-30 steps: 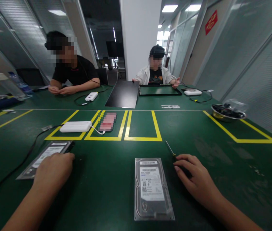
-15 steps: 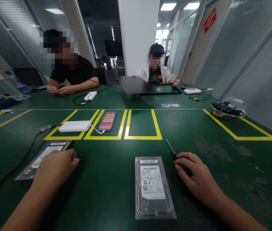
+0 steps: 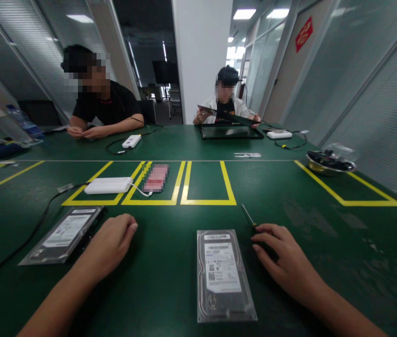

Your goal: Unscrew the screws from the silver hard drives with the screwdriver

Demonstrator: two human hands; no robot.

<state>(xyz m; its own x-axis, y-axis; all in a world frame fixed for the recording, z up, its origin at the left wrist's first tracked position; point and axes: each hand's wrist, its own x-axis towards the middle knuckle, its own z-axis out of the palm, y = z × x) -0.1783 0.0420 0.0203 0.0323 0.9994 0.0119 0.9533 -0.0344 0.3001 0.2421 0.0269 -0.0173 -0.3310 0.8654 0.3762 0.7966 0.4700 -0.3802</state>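
My right hand (image 3: pixel 282 257) is closed around the handle of a screwdriver (image 3: pixel 249 216), whose thin shaft points away to the upper left. The palm hides most of the handle. Just left of that hand, a hard drive (image 3: pixel 223 276) lies label up on the green table. My left hand (image 3: pixel 114 241) is held over the table with its fingers curled together, and what they hold, if anything, is hidden. Beside it on the left lies a second hard drive (image 3: pixel 68 230), also label up and set at a slant.
Yellow tape outlines (image 3: pixel 208 202) mark the green table (image 3: pixel 156 262). A white power strip (image 3: pixel 108 185) with a black cable and a phone (image 3: pixel 155 178) lie beyond my left hand. At right stands a bowl of dark items (image 3: pixel 330 162). Opposite, one person handles a dark panel (image 3: pixel 240 117); another sits at left.
My left hand has moved right, off the slanted hard drive, leaving its label uncovered. My right hand has barely moved. Across the table, a person has drawn the dark panel back and tilted it.
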